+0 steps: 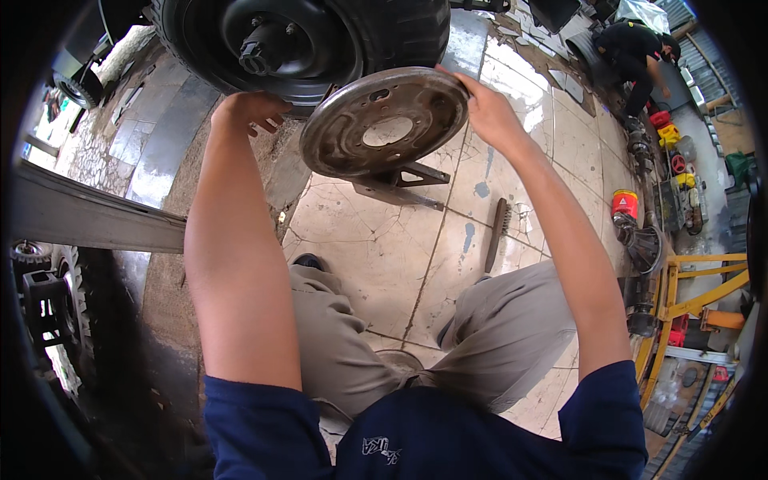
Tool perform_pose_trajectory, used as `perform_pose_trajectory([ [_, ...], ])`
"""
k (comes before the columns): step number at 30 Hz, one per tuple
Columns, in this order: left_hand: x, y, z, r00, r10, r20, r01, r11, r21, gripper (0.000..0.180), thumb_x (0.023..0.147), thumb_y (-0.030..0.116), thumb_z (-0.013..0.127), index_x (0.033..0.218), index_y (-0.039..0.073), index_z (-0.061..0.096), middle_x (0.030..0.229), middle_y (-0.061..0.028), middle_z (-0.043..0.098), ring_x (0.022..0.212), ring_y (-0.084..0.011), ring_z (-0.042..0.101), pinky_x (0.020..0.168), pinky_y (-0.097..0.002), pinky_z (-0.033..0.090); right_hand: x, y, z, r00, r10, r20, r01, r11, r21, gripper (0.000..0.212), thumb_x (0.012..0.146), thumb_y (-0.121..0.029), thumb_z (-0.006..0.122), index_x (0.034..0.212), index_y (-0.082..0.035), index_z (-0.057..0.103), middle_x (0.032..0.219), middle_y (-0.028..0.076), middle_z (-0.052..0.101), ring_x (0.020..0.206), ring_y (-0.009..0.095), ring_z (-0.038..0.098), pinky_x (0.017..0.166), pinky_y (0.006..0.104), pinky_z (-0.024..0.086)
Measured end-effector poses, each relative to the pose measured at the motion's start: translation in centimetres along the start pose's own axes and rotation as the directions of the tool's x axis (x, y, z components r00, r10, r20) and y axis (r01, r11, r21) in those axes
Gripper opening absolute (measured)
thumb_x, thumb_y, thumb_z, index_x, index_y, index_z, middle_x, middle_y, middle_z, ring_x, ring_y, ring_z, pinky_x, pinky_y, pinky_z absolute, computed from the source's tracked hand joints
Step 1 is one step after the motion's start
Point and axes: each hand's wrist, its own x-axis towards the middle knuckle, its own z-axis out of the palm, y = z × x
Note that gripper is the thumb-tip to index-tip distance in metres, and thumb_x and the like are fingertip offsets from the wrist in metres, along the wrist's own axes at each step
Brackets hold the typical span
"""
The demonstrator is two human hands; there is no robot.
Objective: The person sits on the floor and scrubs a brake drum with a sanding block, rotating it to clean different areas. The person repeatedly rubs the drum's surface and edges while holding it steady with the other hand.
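Observation:
My right hand point(490, 114) grips the upper right rim of a round, worn metal brake backing plate point(426, 116). The plate is tilted and has a large centre hole with smaller slots around it. To its left, my left hand point(250, 110) is held with the fingers loosely bent and apart, holding nothing, in front of a big black wheel point(312, 48). Just beneath the plate shows a dark metal bracket point(400, 189), partly hidden by it. A wire brush point(498, 232) with a long handle lies on the tiles between my right forearm and the bracket.
A grey metal beam point(104, 210) runs in from the left, with another tyre point(74, 296) below it. On the right are a red can point(625, 205), a yellow metal frame point(696, 296) and assorted machine parts. Another person point(632, 56) bends over at the far right.

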Motion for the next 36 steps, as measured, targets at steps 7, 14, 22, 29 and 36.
perform_pose_trajectory([
  [7,0.0,-1.5,-1.0,0.999,0.0,0.041,0.002,0.999,-0.054,0.071,0.091,0.065,0.055,0.146,0.022,0.045,0.142,-0.0115,0.054,0.129,-0.0264,0.054,0.107,-0.0504,0.041,-0.9,-2.0,0.8,0.954,-0.26,-0.147,0.273,0.959,0.072,0.047,0.094,-0.002,0.039,0.138,-0.009,0.054,0.112,0.025,0.068,0.1,0.041,0.066,0.092,0.0482,0.052],
  [14,0.1,-1.0,-0.1,1.0,-0.02,-0.005,0.019,0.996,-0.084,0.074,0.086,0.069,0.058,0.142,0.022,0.049,0.134,-0.0069,0.058,0.12,-0.0224,0.057,0.1,-0.0457,0.041,0.1,0.2,0.8,1.0,0.001,-0.025,0.001,0.996,0.094,0.046,0.1,-0.003,0.035,0.142,-0.014,0.05,0.13,0.019,0.062,0.115,0.034,0.062,0.103,0.0436,0.049],
  [22,-0.3,-1.9,-0.3,0.999,-0.028,0.026,0.033,0.974,-0.222,0.068,0.087,0.06,0.065,0.141,0.021,0.05,0.129,-0.0047,0.061,0.118,-0.0226,0.059,0.1,-0.0469,0.04,-0.2,0.6,1.7,0.995,-0.058,-0.083,0.062,0.997,0.05,0.045,0.099,-0.003,0.036,0.141,-0.011,0.05,0.12,0.02,0.067,0.105,0.035,0.068,0.098,0.045,0.053],
  [29,-0.6,-3.4,0.0,0.991,-0.129,0.019,0.13,0.963,-0.236,0.059,0.096,0.05,0.057,0.146,0.019,0.045,0.132,-0.0038,0.062,0.112,-0.0195,0.063,0.097,-0.0428,0.044,-0.6,-2.4,0.7,0.985,-0.158,-0.066,0.17,0.946,0.275,0.047,0.094,-0.003,0.038,0.138,-0.008,0.055,0.138,0.018,0.057,0.125,0.036,0.056,0.106,0.0449,0.044],
  [36,-1.5,-2.5,0.7,0.993,-0.111,0.039,0.118,0.958,-0.262,0.062,0.098,0.05,0.054,0.149,0.018,0.039,0.136,-0.0047,0.059,0.116,-0.0207,0.062,0.099,-0.0443,0.043,-0.5,0.7,-0.8,0.962,0.179,0.205,-0.217,0.959,0.183,0.043,0.094,-0.003,0.041,0.134,-0.007,0.056,0.136,0.016,0.058,0.123,0.035,0.057,0.103,0.0447,0.046],
])
